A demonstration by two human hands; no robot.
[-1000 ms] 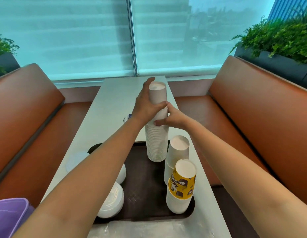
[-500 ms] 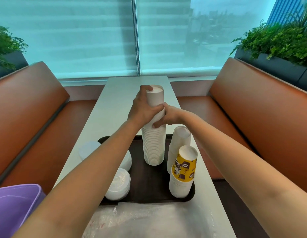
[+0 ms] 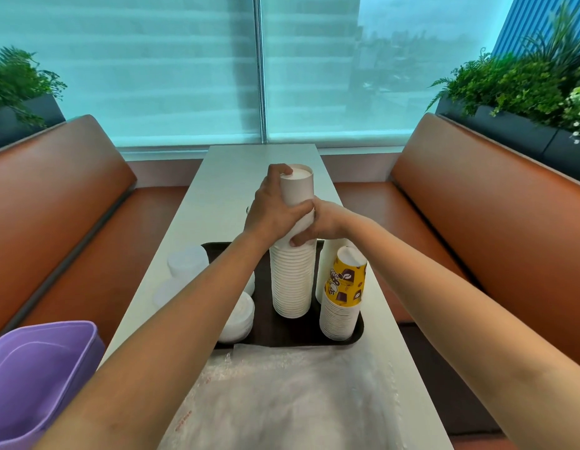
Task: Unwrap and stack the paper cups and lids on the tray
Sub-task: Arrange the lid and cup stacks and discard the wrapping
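Observation:
A tall stack of upside-down white paper cups (image 3: 293, 280) stands on the dark tray (image 3: 275, 332) in the middle of the table. My left hand (image 3: 274, 211) grips the top cup of the stack, with fingers over its upper edge. My right hand (image 3: 317, 224) grips the stack just below, from the right. A shorter stack topped by a yellow printed cup (image 3: 345, 284) stands at the tray's right, with another white stack (image 3: 326, 271) behind it. White lids (image 3: 238, 316) lie stacked at the tray's left, partly hidden by my left arm.
More translucent lids (image 3: 184, 274) lie on the white table (image 3: 236, 170) left of the tray. Crumpled clear plastic wrap (image 3: 282, 397) covers the near table. A purple bin (image 3: 38, 378) stands at the lower left. Orange bench seats flank the table.
The view has pulled back and tilted, showing more of the wrap and bin. Both hands stay on the top of the tall stack, which has settled lower.

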